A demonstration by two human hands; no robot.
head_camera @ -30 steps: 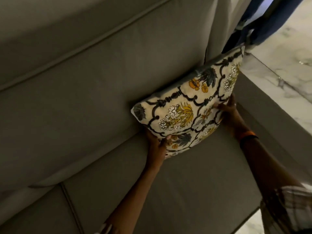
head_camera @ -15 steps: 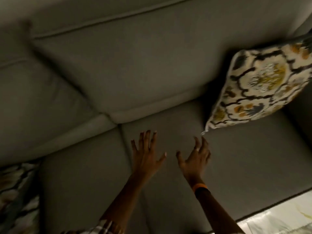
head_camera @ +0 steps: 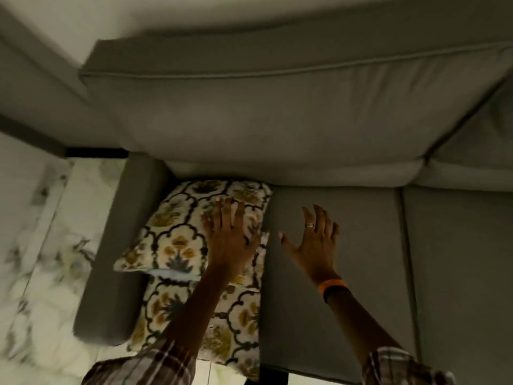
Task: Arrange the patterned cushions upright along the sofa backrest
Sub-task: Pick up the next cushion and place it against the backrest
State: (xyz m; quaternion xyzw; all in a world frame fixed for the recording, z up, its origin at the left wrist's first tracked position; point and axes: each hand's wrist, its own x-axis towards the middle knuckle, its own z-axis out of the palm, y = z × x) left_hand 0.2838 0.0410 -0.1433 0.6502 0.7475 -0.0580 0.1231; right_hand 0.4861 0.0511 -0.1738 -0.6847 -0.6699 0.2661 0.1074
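While flat, cushion (head_camera: 177,240) lies under left hand (head_camera: 230,234).

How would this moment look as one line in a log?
left hand: open, over top cushion | right hand: open, above seat | two cushions lying flat by armrest, not upright

Dim light around me; a grey sofa (head_camera: 319,115) fills my view from twelve to three o'clock; pale marble floor (head_camera: 41,245) at nine; white wall (head_camera: 69,20) at eleven.
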